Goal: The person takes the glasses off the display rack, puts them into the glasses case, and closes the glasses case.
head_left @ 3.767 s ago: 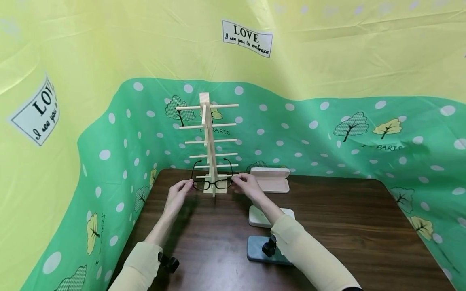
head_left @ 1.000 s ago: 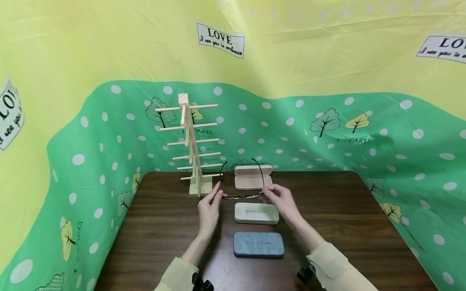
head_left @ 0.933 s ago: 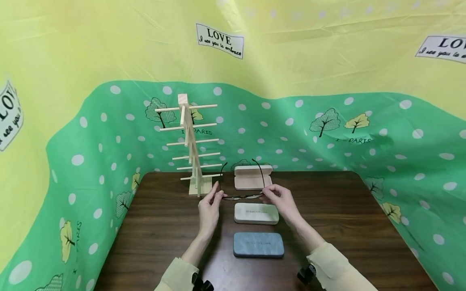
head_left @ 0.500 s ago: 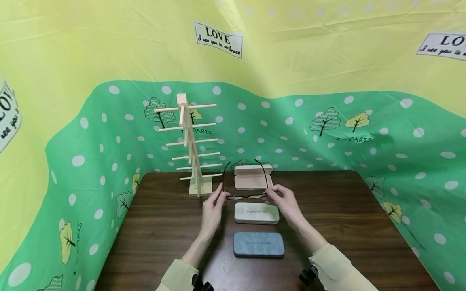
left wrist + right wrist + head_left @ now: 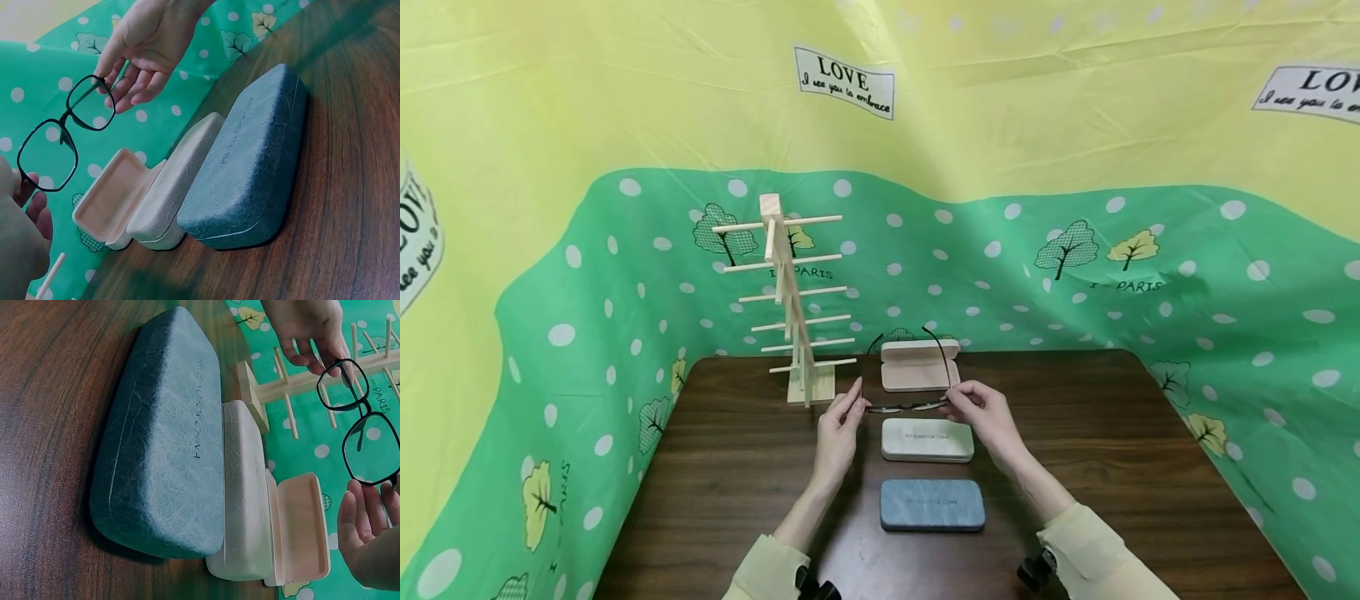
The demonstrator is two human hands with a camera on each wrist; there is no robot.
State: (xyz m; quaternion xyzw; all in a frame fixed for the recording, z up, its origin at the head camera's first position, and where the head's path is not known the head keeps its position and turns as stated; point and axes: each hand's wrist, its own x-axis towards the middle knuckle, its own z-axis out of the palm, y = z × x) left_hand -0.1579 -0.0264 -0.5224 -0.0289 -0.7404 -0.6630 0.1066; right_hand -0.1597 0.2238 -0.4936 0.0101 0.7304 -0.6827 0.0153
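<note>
A pair of black-framed glasses (image 5: 904,407) is held in the air by both hands, above the table, between the open pink case and the closed white case in the head view. My left hand (image 5: 837,437) pinches the frame's left end, thumb and fingers near the hinge. At the opposite end my right hand (image 5: 990,418) pinches the frame. Both temples stand unfolded, pointing to the back; the left one leans slightly inward. In the left wrist view the lenses of the glasses (image 5: 64,117) show clearly, with the right hand (image 5: 153,47) beyond.
An open pink glasses case (image 5: 920,377) stands at the back edge. Before it lie a closed white case (image 5: 927,442) and a closed blue case (image 5: 932,505). A wooden stand (image 5: 795,317) with pegs rises at the left. Patterned cloth surrounds the brown table (image 5: 1112,467).
From in front of the wooden stand, both hands have carried the glasses right, over near the cases. The view has turned right. Lately the left temple has tipped slightly inward.
</note>
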